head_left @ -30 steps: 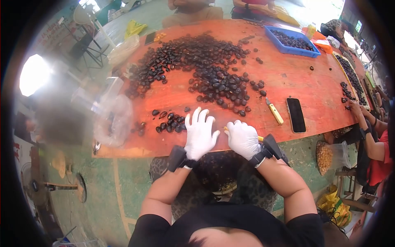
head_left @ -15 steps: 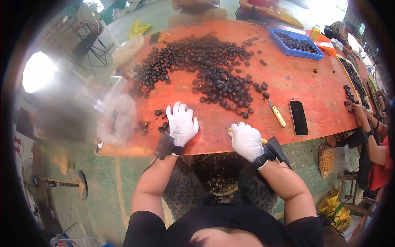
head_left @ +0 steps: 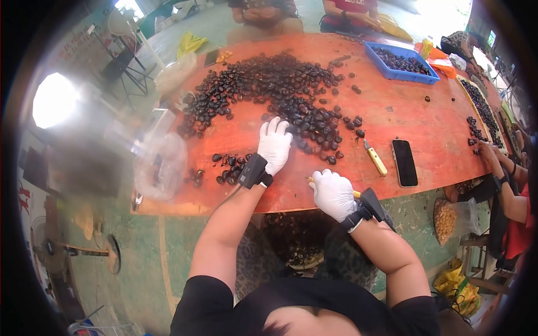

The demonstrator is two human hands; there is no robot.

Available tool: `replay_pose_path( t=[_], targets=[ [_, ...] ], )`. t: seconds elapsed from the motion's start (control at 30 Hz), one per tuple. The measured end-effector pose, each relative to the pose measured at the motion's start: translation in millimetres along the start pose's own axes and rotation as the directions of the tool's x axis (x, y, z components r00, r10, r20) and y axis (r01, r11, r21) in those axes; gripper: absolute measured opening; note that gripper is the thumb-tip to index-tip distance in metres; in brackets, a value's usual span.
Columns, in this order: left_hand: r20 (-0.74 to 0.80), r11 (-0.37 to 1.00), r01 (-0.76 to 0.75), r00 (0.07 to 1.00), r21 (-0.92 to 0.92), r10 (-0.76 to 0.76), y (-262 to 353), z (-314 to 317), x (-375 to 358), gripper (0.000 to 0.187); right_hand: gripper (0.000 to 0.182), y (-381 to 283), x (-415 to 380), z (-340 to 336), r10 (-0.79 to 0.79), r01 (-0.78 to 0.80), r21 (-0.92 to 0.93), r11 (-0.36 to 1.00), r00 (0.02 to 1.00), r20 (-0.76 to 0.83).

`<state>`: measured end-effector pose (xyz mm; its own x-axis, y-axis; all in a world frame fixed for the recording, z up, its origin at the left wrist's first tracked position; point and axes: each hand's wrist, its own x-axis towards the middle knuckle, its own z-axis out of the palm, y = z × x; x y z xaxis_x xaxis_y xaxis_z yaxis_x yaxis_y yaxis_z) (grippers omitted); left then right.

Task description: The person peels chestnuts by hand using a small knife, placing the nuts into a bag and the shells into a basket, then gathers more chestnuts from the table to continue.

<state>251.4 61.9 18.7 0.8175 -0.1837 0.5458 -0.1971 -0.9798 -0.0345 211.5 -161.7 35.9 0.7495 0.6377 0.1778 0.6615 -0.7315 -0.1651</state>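
My left hand (head_left: 274, 147), in a white glove, lies with fingers stretched forward at the near edge of a big pile of dark brown chestnuts (head_left: 305, 115). Whether a fingertip touches a chestnut is hard to tell. A smaller group of chestnuts (head_left: 230, 168) lies just left of my left wrist. My right hand (head_left: 334, 196), also gloved, is closed around a slim yellow-handled tool (head_left: 357, 194) near the table's front edge. Only bits of its yellow handle show on either side of the fist; its working end is hidden. Both wrists carry black strapped devices.
On the red table (head_left: 347, 145) lie a yellow-handled knife (head_left: 375, 158) and a black phone (head_left: 404, 163), right of my right hand. A blue tray (head_left: 403, 73) of chestnuts stands far right. Clear plastic bags (head_left: 162, 162) sit left. Other people's hands (head_left: 490, 154) work at the right edge.
My left hand has moved right and forward, from beside the small chestnut group to the big pile's edge. More chestnuts show in the small group. My right hand stays nearly in place.
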Motion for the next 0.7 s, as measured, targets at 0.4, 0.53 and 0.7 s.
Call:
replay_pose_path(
  t=[0.4, 0.53, 0.7],
  targets=[
    [0.539, -0.371, 0.401, 0.717, -0.838, -0.442, -4, -77, -55, 0.025, 0.019, 1, -1, 0, -0.014, 0.015, 0.034, 0.999, 1.0, -0.02],
    [0.41, -0.272, 0.307, 0.701, -0.912, -0.584, -30, -113, -78, 0.024, 0.02, 1, 0, 0, -0.014, 0.015, 0.03, 0.999, 1.0, -0.022],
    [-0.246, 0.583, 0.456, 0.605, -0.673, -0.757, -117, -159, -119, 0.018, 0.021, 0, -1, 0, -0.017, 0.017, 0.009, 1.0, 1.0, -0.021]
  ],
)
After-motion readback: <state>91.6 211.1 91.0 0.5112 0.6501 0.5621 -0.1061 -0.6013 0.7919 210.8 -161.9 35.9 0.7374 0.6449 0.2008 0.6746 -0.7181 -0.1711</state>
